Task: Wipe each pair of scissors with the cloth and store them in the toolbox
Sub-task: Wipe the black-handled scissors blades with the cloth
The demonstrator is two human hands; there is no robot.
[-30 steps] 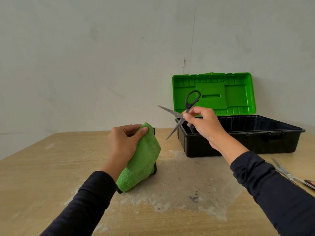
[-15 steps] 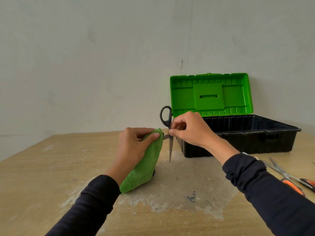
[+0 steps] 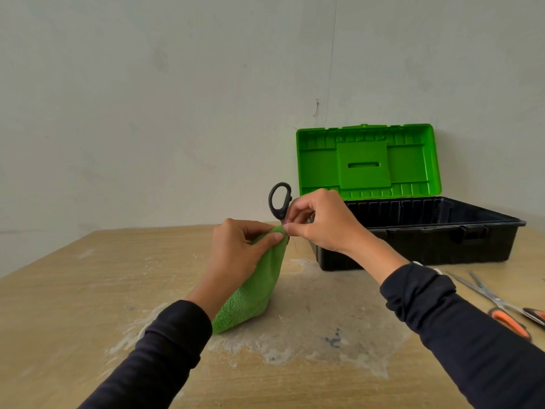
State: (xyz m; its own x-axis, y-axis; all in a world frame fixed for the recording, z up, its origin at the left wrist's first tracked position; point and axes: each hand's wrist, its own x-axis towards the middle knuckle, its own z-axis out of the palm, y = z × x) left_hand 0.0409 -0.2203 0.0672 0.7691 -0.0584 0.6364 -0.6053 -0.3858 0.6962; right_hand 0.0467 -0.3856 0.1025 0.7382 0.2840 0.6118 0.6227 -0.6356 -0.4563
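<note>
Head view: left hand [image 3: 236, 255] gripped the cloth [image 3: 256, 290] around the blades; right hand [image 3: 321, 225] pinched the black scissors [image 3: 279, 202] upright. Toolbox [image 3: 427, 231] open, apparently empty; orange scissors [image 3: 501, 308] lay unwiped on the table [image 3: 88, 290].

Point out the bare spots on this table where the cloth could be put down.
Free: the table's left half, left of the left hand and green cloth; also the stained patch in front of the toolbox. Crowded: the right edge, where orange-handled scissors lie.
</note>
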